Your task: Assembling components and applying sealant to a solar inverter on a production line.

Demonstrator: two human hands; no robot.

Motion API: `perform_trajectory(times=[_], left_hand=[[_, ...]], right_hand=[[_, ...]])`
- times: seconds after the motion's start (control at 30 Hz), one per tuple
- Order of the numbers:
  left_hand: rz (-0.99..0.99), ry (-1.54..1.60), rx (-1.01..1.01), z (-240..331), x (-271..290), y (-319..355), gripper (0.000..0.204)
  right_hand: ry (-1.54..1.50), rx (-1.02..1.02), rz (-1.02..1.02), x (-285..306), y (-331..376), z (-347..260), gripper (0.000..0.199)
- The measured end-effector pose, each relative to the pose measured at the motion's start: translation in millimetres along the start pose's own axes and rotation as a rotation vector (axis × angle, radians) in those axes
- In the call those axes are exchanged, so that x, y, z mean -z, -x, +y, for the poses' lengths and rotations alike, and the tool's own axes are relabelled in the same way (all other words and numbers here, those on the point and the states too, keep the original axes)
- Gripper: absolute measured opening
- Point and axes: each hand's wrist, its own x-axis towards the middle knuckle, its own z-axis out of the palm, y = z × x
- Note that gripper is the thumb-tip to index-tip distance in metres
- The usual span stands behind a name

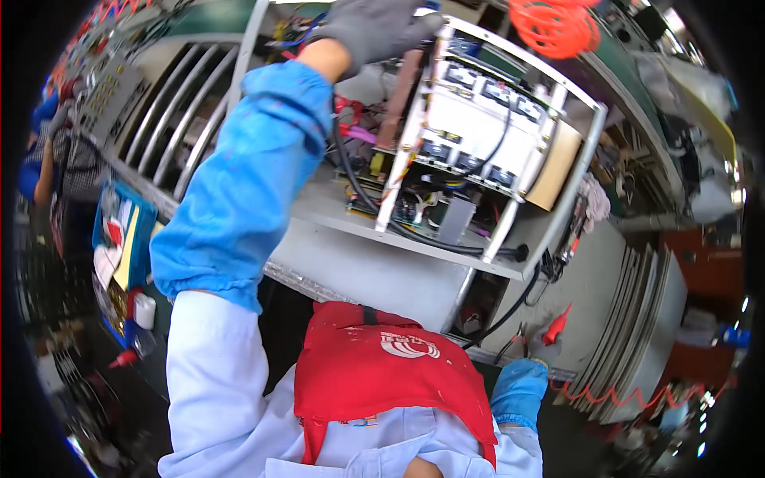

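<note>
Far to my left I see a blue bin (119, 231) of small parts hanging off the bench edge, and above it a grey panel (107, 95) studded with buttons. My left hand (374, 32), in a grey glove with a blue sleeve cover (239, 183) over the forearm, reaches up onto the top left corner of the open metal chassis (486, 143) — fingers curled over the frame rail there, closed on it as far as I can tell. The chassis sits on the grey workbench (374, 271), white modules and black cables (398, 227) showing inside. Low on the right, my right hand (542, 346) rests at the bench edge — mostly hidden, its grip I cannot tell — just beside a red-handled tool (558, 323). An orange coiled hose (554, 28) hangs above.
</note>
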Motion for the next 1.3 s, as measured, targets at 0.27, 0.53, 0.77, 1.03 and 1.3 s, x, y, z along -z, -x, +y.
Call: perform_trajectory(times=[0.27, 0.53, 0.77, 1.03, 1.3], left_hand=[[0.027, 0.039, 0.059, -3.4, 11.9, 7.8, 0.047], [0.071, 0.060, 0.048, -2.7, 4.2, 5.3, 0.046], [0.063, 0.014, 0.038, 2.2, 9.9, 5.7, 0.046], [0.055, 0.040, 0.028, 8.0, 7.5, -2.4, 0.046], [0.326, 0.438, -0.029, -28.1, 0.1, 39.3, 0.051]], right_hand=[[2.388, 0.251, 0.160, -36.1, 12.1, -24.7, 0.054], [0.729, 0.144, -0.053, -232.3, 37.1, -49.6, 0.051], [1.061, 0.966, -0.585, -471.8, 181.0, -17.5, 0.047], [1.141, 0.928, -0.891, -565.1, 162.9, 3.0, 0.041], [1.175, 1.149, -1.055, -576.5, 120.8, 25.4, 0.043]])
